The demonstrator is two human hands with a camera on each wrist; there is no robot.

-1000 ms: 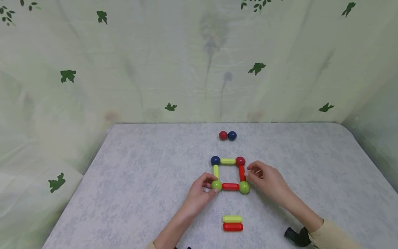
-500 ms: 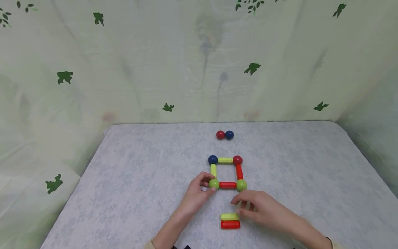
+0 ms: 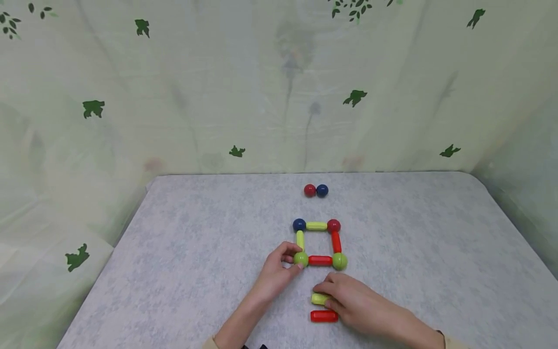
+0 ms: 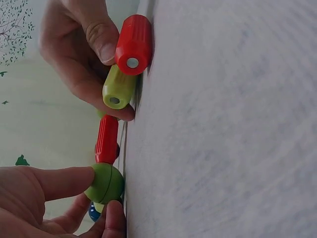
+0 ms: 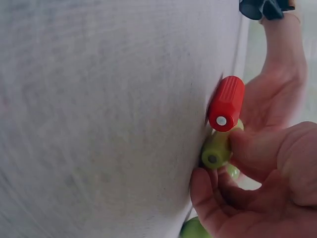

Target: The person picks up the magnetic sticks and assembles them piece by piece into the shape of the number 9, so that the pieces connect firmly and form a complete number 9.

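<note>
My left hand [image 3: 273,272] pinches a green ball [image 4: 105,184] at the near left corner of a square of magnetic rods and balls. Red rods [image 3: 320,261] form the near and right sides, yellow-green rods [image 3: 316,226] the far and left sides. The other corners are a blue ball [image 3: 299,225], a dark red ball [image 3: 333,225] and a second green ball [image 3: 340,261]. My right hand [image 3: 364,304] pinches a loose yellow-green rod [image 3: 319,299] between thumb and fingers, covering its right end. Just nearer me lies a loose red rod [image 3: 324,316].
Beyond the square, a red ball [image 3: 310,190] and a dark blue ball [image 3: 322,190] sit touching on the grey table [image 3: 209,218]. A pale curtain [image 3: 196,97] with leaf prints hangs behind the table.
My right hand has moved from the square's right side toward me and taken hold of the yellow-green rod, which now sits slightly apart from the red one. My left hand stays on its ball.
</note>
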